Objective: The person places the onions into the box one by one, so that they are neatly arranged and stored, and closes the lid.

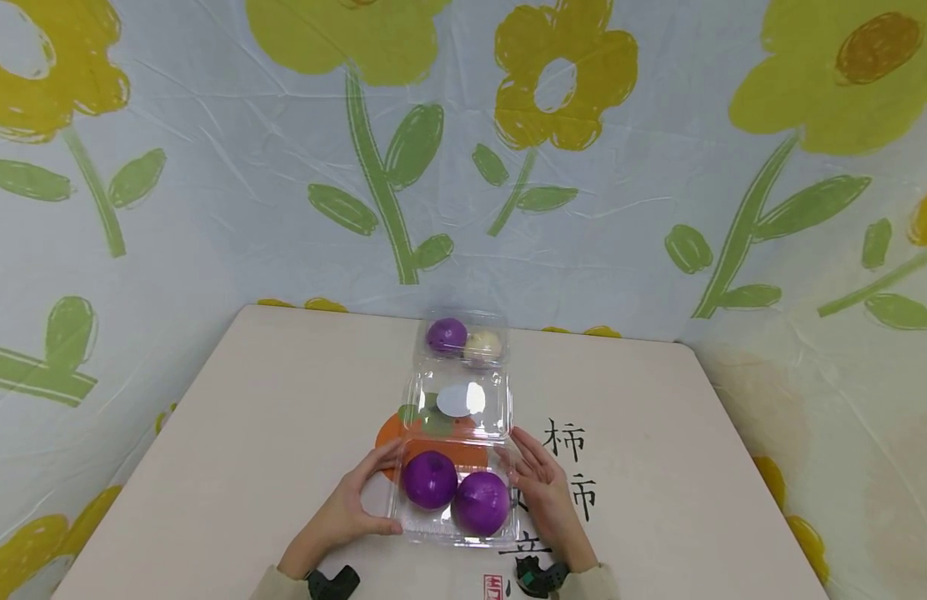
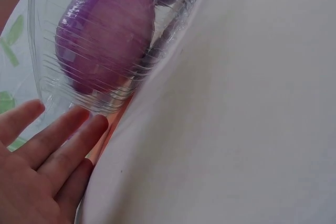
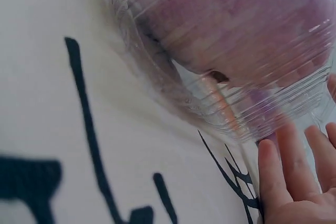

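A clear plastic clamshell box lies unfolded on the table, its lid tipped back away from me. Inside the near half sit two glossy purple balls, fruit-like in shape: the left ball and the right ball. My left hand spans the box's left side, thumb by the near corner and fingers toward the hinge. On the opposite side, my right hand has its fingers beside the wall. Both wrist views show fairly straight fingers right at the ribbed plastic.
Behind the lid stands another clear box holding a purple ball and a cream ball. The pale table carries a printed orange persimmon and black characters. A flower-patterned cloth hangs behind.
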A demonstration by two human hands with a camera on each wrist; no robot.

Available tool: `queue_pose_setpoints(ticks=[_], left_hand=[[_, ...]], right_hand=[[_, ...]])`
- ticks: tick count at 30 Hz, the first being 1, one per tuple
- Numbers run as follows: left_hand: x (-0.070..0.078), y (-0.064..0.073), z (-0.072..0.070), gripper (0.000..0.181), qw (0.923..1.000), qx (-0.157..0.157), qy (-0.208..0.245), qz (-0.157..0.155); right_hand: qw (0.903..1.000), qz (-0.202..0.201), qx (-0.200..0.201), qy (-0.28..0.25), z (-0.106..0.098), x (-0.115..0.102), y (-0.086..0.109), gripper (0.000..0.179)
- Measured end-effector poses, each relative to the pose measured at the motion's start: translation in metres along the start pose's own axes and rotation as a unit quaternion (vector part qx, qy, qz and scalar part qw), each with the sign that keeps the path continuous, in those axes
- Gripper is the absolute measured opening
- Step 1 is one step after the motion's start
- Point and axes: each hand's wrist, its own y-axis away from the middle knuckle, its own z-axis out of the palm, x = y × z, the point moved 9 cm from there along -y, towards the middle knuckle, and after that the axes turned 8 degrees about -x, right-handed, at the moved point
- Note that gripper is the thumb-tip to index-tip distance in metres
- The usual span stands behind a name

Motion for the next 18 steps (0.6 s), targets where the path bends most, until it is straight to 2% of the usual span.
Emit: queue_pose_setpoints(ticks=[5, 11, 18], left_hand=[[0.001, 0.000, 0.000, 0.113, 0.9999, -0.001, 0.008, 0.010], [0.001, 0.000, 0.000, 0.113, 0.9999, -0.001, 0.006, 0.011], [0.001, 0.000, 0.001, 0.111, 0.9999, 0.001, -0.011, 0.004]], right_hand=[[0.9995, -0.015, 0.024, 0.014, -0.002, -0.004, 0.000, 0.074], [0.9982, -0.044, 0.025, 0.033, -0.002, -0.011, -0.001, 0.079], [0.9919, -0.054, 0.007, 0.114, 0.002, -0.024, -0.007, 0.090]])
